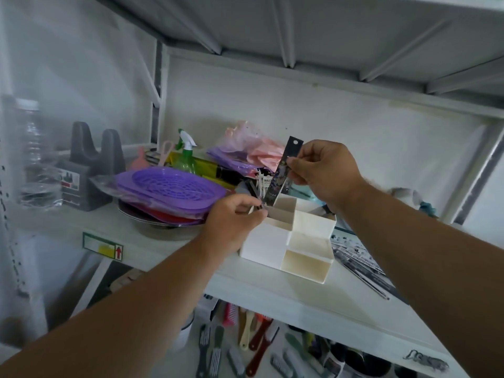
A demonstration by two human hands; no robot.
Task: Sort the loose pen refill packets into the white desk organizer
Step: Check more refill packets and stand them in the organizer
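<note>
Two bare, sleeveless forearms

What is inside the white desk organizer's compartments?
The white desk organizer has refill packets standing in its tall rear compartment; the front compartments look empty. The left hand hides that compartment's base.

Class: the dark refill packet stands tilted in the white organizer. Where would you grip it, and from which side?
Probably its upper part, near the hang hole, from the right: the dark packet sticks up out of the organizer, and the right hand pinches it there, while the left hand crowds its base.
</note>
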